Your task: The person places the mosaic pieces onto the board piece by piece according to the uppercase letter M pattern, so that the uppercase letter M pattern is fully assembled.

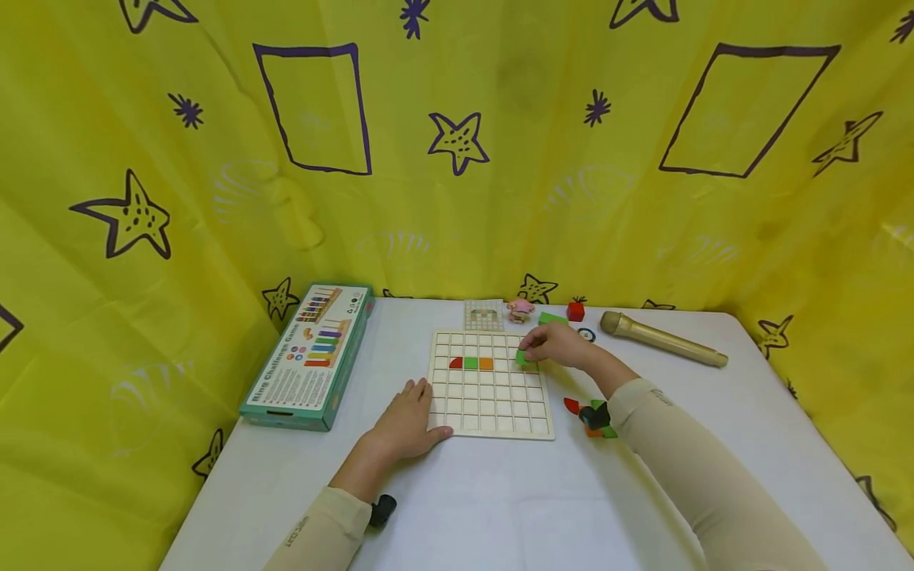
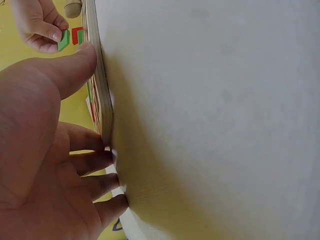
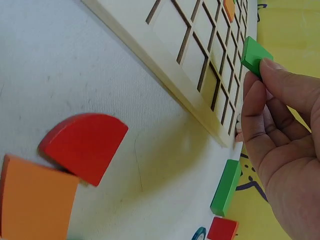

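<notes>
A green tile is pinched between the thumb and fingers of the right hand and is held at the fingertips over the right side of the grid board, in its far half. The board's far right corner is covered by that hand, and the squares beneath the tile cannot be made out. Loose pieces right of the board are partly hidden by the right wrist camera. The board's left edge is touched by the extended fingers of the left hand, its thumb set apart at the near edge. A red piece, a green square and an orange square are seated in a row left of the held tile. Beyond the board, a pattern card and a pink figure are noted; a gold microphone is laid far right, a game box left.
</notes>
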Demonstrator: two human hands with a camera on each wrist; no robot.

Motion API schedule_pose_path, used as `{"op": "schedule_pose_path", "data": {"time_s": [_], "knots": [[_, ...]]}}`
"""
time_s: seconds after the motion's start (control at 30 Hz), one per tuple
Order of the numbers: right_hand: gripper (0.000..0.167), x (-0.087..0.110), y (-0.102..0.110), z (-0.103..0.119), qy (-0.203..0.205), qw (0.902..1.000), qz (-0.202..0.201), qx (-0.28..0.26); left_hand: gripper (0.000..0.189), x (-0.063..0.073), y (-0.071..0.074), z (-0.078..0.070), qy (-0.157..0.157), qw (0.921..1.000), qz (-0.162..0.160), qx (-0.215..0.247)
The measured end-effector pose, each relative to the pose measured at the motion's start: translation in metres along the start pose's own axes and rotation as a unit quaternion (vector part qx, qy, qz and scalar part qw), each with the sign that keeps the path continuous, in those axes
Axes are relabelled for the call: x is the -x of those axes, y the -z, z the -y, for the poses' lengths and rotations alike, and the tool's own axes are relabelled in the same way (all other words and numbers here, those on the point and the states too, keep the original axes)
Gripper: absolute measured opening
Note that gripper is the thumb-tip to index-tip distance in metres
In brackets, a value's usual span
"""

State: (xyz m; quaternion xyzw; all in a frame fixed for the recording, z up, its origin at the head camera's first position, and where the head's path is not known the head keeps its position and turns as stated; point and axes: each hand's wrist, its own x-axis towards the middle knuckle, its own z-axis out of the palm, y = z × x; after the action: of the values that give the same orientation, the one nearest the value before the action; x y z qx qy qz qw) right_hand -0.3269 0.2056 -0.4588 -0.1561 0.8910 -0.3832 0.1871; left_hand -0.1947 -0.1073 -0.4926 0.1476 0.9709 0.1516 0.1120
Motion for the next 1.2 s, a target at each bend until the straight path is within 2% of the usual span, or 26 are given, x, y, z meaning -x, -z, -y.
{"op": "schedule_pose_path", "data": {"time_s": [0.47,0.83,1.2], "knots": [[0.011,-0.02,-0.014,0.004,0.012,0.9997,0.007,0.019,0.091,-0.001,-0.001,0.001,0.003,1.0,0.001,0.003],[0.009,-0.025,-0.023,0.012,0.014,0.9994,0.012,0.031,0.092,-0.003,-0.002,0.003,0.002,0.9999,-0.001,-0.015],[0.007,-0.029,-0.03,0.017,0.01,0.9989,0.018,0.042,0.092,-0.003,-0.002,0.001,0.007,1.0,0.0,-0.002]]}}
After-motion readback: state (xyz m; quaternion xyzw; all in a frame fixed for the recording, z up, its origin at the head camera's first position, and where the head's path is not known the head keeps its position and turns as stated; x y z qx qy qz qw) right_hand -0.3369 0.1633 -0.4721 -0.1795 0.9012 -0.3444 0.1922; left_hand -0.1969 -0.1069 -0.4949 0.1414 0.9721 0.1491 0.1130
